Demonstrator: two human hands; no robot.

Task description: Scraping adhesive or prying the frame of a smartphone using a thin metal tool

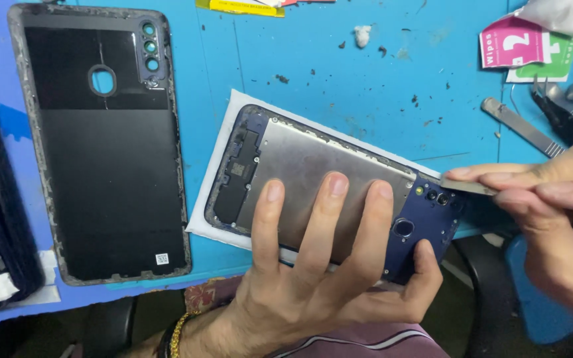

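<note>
Head view of a phone laid open on a blue work mat. The left hand comes in from 6 o'clock and spreads wide over the blue phone frame: three fingers press flat on its bare metal midplate while the thumb hooks the near edge at about 5 o'clock, apparently to pin the body so that it cannot slide or lift. The frame lies tilted, its camera end toward 3 o'clock, resting on a white sheet that keeps it off the gritty mat; that end overhangs the mat's near edge.

The right hand enters from 3 o'clock, its fingers pinched narrow on a thin flat metal blade. The blade's tip touches the frame's edge just beside the camera lenses, held nearly level with the seam, an angle suited to prying rather than stabbing.

At 9 o'clock, well apart, a detached black back cover lies inner face up, with dried adhesive along its rim. At 1 to 2 o'clock lie a pink and green wipe sachet, metal tweezers and dark pliers, close by the right hand.
</note>
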